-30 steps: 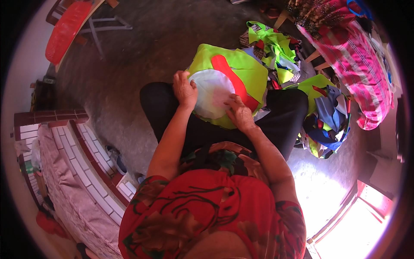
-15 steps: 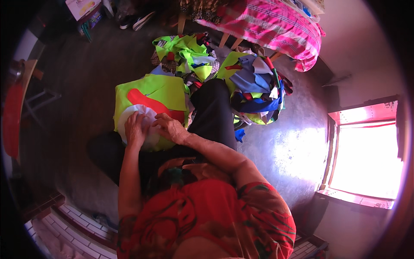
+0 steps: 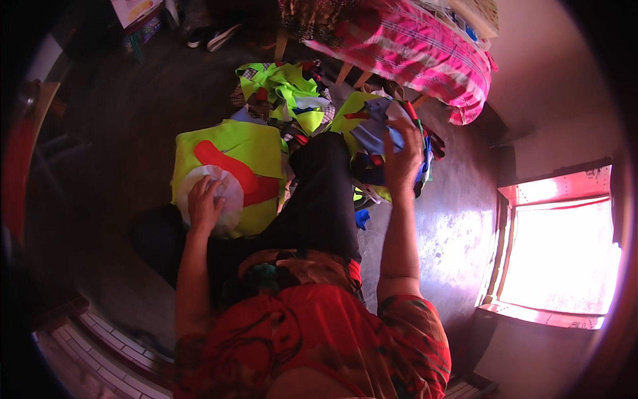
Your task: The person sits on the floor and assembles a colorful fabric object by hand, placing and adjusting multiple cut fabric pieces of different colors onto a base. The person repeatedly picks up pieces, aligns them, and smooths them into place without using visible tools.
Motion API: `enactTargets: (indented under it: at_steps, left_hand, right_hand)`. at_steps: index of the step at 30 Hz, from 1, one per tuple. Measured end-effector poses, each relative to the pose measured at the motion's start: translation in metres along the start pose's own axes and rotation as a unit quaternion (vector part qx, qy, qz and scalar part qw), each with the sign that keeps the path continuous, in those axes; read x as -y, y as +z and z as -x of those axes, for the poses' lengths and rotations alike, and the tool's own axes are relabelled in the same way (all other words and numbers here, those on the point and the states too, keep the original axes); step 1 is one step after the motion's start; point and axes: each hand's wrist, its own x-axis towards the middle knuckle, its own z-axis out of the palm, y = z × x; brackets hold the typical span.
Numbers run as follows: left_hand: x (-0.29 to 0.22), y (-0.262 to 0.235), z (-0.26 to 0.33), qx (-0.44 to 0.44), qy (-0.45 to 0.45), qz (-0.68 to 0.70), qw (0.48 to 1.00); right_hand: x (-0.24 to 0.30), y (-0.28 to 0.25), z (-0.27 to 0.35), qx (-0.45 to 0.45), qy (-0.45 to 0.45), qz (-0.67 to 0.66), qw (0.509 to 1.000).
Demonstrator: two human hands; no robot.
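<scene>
A yellow-green cloth [image 3: 262, 143] lies spread before my legs, with a red strip of fabric [image 3: 222, 158] across it. On its near left part sits a round white piece of cloth [image 3: 230, 209]. My left hand [image 3: 206, 203] rests on this white piece, its fingers slightly bent and apart. Over at the right, my right hand [image 3: 403, 156] is raised above a heap of fabric scraps [image 3: 379, 126] in blue, yellow-green, white and red. Its fingers are spread and a little blurred; nothing shows in them.
Another heap of yellow-green and checked scraps [image 3: 286, 90] lies farther back. Behind stands a wooden-legged piece of furniture draped with a pink checked cloth [image 3: 419, 56]. Shoes [image 3: 222, 36] are at the far left, and a bright window [image 3: 561, 256] is on the right.
My right hand has left the white cloth and swung right, over the scrap heap. My left hand stays on the white cloth, which now lies flatter.
</scene>
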Motion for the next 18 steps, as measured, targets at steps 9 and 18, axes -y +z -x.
enactTargets:
  at_steps: [9,18]
  left_hand:
    - [-0.004,-0.001,-0.004,-0.004,-0.002,0.01,1.0]
    - [-0.001,0.001,0.0,-0.012,-0.002,0.003,1.0]
  right_hand:
    - [-0.14,-0.007,-0.025,0.159,0.075,0.12,0.977]
    - [-0.162,0.011,-0.032,0.219,0.177,0.086,0.956]
